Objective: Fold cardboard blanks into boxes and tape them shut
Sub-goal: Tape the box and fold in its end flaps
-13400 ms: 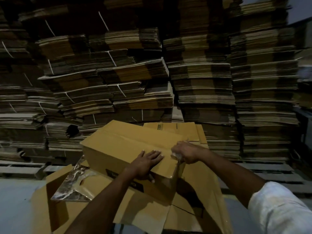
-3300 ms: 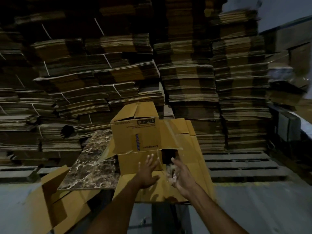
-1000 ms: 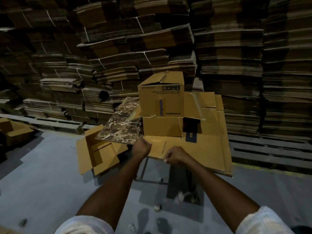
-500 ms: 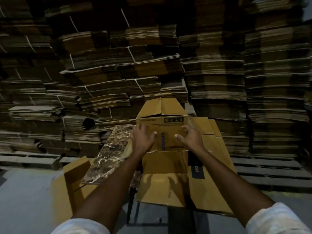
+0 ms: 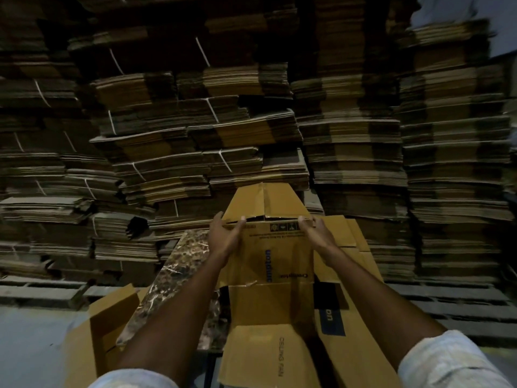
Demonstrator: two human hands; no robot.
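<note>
Grips the upright box [image 5: 279, 256] at centre frame by its 2 upper corners, with left hand [image 5: 225, 236] and right hand [image 5: 317, 233] both clasped round the rim, and should squeeze evenly to hold the walls square and the 2 top flaps [image 5: 265, 203] flush along their seam.

The box [image 5: 279, 247] I hold reads "Crompton", apparently; its lower flap [image 5: 268, 357] reads "CEILING FAN"; flat blank [image 5: 352, 359] shows "on".
</note>
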